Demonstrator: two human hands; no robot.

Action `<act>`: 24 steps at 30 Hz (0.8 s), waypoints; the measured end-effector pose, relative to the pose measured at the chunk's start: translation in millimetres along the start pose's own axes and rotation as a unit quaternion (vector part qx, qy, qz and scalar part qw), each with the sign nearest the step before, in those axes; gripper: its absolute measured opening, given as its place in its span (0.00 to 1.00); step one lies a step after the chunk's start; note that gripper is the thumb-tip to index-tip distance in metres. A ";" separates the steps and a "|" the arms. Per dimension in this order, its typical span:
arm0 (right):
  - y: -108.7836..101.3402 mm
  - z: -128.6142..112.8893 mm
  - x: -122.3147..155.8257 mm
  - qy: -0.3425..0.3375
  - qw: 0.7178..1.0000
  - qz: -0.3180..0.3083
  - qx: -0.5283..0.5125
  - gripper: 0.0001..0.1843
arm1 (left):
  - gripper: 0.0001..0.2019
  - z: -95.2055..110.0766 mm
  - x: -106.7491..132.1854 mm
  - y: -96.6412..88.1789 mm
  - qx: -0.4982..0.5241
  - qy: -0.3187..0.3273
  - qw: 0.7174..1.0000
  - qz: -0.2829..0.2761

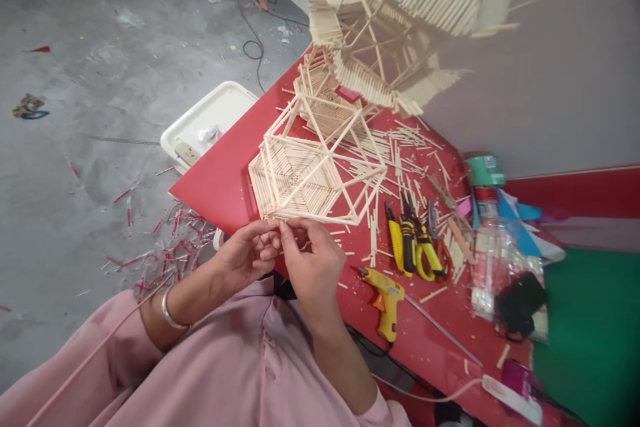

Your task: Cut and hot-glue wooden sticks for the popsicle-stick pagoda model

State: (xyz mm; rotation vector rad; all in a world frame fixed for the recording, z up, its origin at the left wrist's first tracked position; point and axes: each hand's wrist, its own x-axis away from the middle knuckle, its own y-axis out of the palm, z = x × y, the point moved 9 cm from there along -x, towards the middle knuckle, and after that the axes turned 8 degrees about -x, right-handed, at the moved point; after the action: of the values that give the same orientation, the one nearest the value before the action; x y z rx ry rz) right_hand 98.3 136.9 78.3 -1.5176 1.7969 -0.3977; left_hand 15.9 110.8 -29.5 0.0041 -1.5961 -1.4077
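A frame of thin wooden sticks (327, 145) stands on the red tabletop, its hexagonal base (295, 177) filled with sticks in a web pattern. At its near edge, my left hand (253, 248) has thumb and fingertips pinched together. My right hand (315, 260) is closed in a pinch right beside it, the two hands' fingertips nearly meeting. Whatever lies between the fingers is too small or hidden to make out. To the right of my hands lies a yellow hot glue gun (386, 300), its nozzle toward the frame.
Loose sticks (400, 153) are scattered over the red table (215, 180). Pliers and cutters (415, 240) lie right of the frame. Larger stick structures (380, 33) rise behind. Packaged sticks (487, 267) and a green tape roll (485, 170) sit farther right. A white lid (220, 107) is left of the table.
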 end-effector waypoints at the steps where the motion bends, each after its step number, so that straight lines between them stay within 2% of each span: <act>1: 1.3 -3.2 -0.1 -0.018 1.000 -0.004 0.012 0.06 | 0.07 -0.4 -1.2 0.7 0.010 -0.002 1.000 -0.004; 5: 8.5 -7.9 1.6 -0.054 0.997 -0.026 0.044 0.07 | 0.05 -0.2 -4.5 0.1 0.034 0.005 0.999 -0.004; 16: 14.4 -10.8 2.1 -0.068 0.994 -0.075 0.043 0.10 | 0.07 1.1 -4.5 -0.3 0.036 0.015 0.999 0.022; 24: 17.2 -9.9 5.7 -0.079 0.988 -0.098 0.090 0.11 | 0.08 0.1 -5.8 1.4 0.035 0.005 0.999 0.030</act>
State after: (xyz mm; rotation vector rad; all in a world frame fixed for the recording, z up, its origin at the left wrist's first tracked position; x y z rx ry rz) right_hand 78.9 133.7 71.9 -1.5568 1.4546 -0.5058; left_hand 19.7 114.6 -32.2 0.0045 -1.6242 -1.3037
